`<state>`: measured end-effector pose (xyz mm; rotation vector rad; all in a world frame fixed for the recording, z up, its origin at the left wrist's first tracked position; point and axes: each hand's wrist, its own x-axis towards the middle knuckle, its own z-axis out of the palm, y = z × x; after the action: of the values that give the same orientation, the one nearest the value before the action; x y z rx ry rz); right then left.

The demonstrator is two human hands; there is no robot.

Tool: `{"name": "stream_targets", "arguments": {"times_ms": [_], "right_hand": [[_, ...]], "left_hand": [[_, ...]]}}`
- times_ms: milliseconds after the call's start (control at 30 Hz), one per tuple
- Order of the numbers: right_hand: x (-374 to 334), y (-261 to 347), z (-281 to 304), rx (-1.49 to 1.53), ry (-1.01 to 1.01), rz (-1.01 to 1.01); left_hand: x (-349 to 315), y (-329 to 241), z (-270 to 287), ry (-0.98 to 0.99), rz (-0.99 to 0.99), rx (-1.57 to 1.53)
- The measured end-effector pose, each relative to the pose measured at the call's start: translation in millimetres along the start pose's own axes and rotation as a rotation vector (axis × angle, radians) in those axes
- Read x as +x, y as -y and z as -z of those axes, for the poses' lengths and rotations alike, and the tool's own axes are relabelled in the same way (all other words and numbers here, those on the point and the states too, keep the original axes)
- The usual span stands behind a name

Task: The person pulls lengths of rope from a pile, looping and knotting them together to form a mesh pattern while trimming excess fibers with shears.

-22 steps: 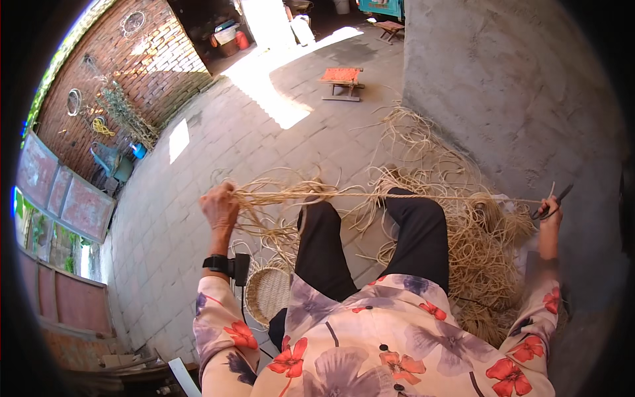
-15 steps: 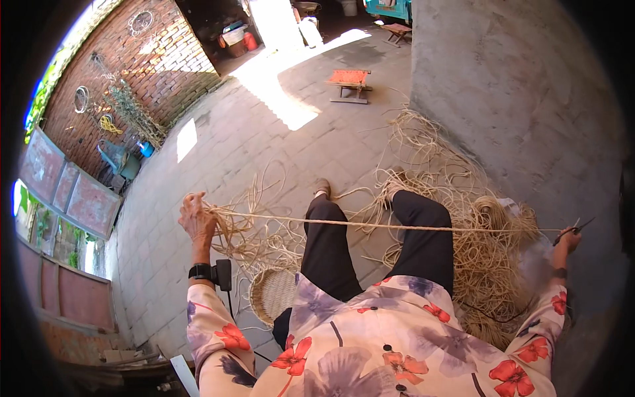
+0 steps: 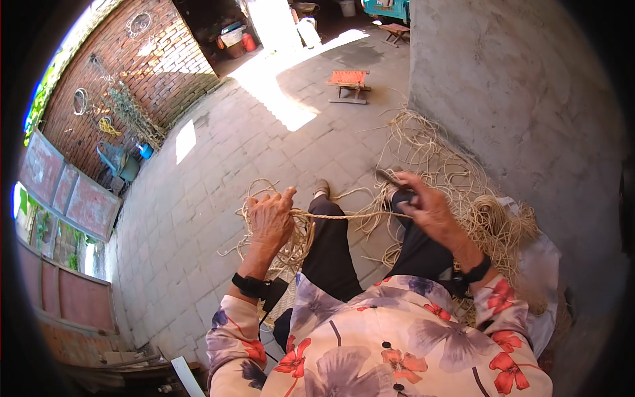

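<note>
My left hand (image 3: 270, 220), in front of my left knee, is closed round a bundle of pale straw rope whose loops hang below it. One taut strand of rope (image 3: 367, 216) runs from it to my right hand (image 3: 431, 210), over my right knee. The right hand is closed round a pair of scissors (image 3: 387, 176); a dark part of them juts out past the fingers, and the rest is hidden. The strand's end reaches the right hand's fingers, but I cannot tell how they grip it. A big heap of loose rope (image 3: 489, 221) lies beside my right leg.
More rope coils spread along the grey wall (image 3: 516, 86) on the right. A pale sheet (image 3: 539, 284) lies by the heap. A small orange-topped stool (image 3: 348, 79) stands ahead on the paved floor (image 3: 245, 152). A woven basket is mostly hidden under my left forearm.
My right hand has swung in from the far right to above my right knee with the scissors. My left hand has moved right, and the strand between the hands is much shorter.
</note>
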<state>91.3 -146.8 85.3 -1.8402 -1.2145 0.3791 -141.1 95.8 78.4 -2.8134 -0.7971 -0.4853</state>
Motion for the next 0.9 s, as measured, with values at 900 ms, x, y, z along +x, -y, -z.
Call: {"name": "stream_targets", "arguments": {"times_ms": [900], "right_hand": [[-30, -27, -61, 0.577, 0.265, -0.113]], "left_hand": [[6, 106, -76, -0.264, 0.556, -0.687]]}}
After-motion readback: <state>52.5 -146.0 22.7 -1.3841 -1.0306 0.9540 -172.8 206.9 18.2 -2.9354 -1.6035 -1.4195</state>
